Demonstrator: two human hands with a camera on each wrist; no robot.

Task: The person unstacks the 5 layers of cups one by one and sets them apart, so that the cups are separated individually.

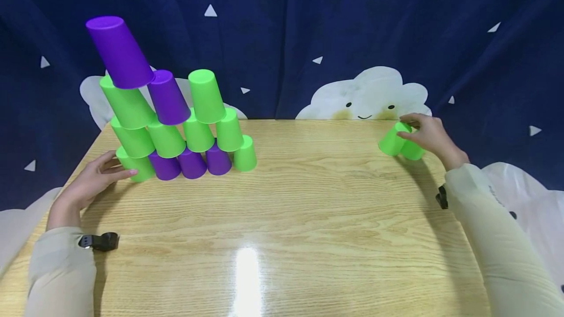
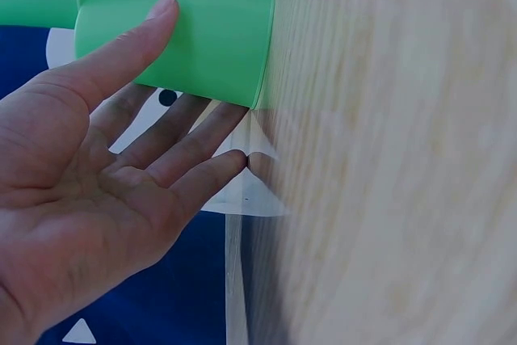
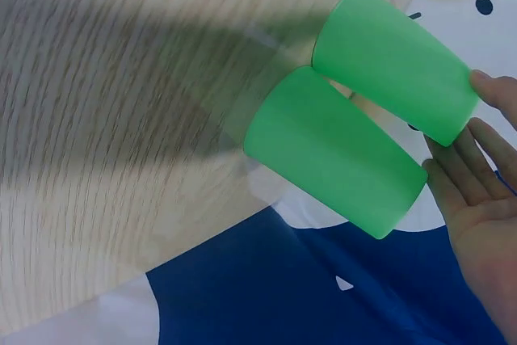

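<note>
Pale sleeves [image 1: 506, 248], hands [image 1: 427, 133] at green cups [image 1: 392, 142]

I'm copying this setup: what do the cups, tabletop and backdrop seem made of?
Cups: probably smooth satin plastic, evenly coloured. Tabletop: glossy wood or laminate, showing grain and a bright reflection. Backdrop: likely matte printed fabric, hanging in soft folds.

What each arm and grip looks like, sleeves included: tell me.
The left sleeve and right sleeve are long and pale cream. A small black device sits at the left wrist; another black device shows at the right. The left grip and right grip are bare hands without gloves.
</note>
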